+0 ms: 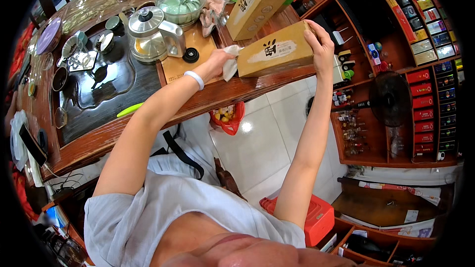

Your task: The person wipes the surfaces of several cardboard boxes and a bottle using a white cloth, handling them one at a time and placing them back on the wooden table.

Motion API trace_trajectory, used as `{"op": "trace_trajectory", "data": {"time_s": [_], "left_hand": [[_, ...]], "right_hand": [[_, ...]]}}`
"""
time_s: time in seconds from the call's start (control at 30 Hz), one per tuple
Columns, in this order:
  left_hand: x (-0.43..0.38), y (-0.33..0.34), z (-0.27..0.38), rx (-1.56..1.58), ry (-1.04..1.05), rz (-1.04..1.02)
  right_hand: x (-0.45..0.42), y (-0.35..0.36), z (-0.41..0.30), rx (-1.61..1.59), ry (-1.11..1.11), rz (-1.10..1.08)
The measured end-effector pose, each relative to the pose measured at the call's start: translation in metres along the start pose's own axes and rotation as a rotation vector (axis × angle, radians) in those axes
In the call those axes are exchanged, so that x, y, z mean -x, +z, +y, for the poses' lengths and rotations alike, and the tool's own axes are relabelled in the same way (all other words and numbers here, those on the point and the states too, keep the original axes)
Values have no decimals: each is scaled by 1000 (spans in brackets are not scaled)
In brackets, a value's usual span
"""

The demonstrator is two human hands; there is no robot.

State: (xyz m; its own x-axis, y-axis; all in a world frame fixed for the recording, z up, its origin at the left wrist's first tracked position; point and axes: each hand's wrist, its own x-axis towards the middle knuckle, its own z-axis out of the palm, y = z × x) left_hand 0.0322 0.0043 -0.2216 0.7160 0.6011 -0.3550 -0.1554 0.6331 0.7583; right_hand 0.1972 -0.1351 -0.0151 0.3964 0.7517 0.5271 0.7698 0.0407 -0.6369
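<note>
A tan cardboard box with dark printed characters lies on its side along the front edge of the wooden table. My right hand grips its far right end, fingers over the top edge. In my left hand is a crumpled white cloth or tissue, held against the box's left end. A second, similar cardboard box stands just behind the first. Left of my left hand, a round black lid or knob rests on a tan board.
A glass kettle with a metal handle stands near a lidded glass bowl of green cups. A pink cloth lies beside them. The dark tea tray is wet. Below are a red basket and a black fan.
</note>
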Motion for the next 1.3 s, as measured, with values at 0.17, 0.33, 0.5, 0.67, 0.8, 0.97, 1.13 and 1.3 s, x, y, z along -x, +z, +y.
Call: {"op": "trace_trajectory", "data": {"time_s": [0.17,0.33,0.5,0.67,0.8,0.97,1.13,1.3], "left_hand": [[3,8,-8,-176,92,142],[7,27,-9,-638,539,176],[74,66,-37,-648,753,23],[82,65,-51,-695,917,33],[66,36,-55,-668,573,33],[48,50,-25,-619,672,63],[58,90,44,-400,831,-189],[74,98,76,-412,768,-362]], "right_hand": [[-4,-1,7,31,-25,-2],[-1,3,-1,29,64,41],[2,-6,11,-54,59,40],[0,-3,8,-40,86,36],[3,-3,8,17,-3,55],[8,1,-10,99,-86,53],[18,8,-25,120,-134,2],[26,10,-45,387,-215,41]]}}
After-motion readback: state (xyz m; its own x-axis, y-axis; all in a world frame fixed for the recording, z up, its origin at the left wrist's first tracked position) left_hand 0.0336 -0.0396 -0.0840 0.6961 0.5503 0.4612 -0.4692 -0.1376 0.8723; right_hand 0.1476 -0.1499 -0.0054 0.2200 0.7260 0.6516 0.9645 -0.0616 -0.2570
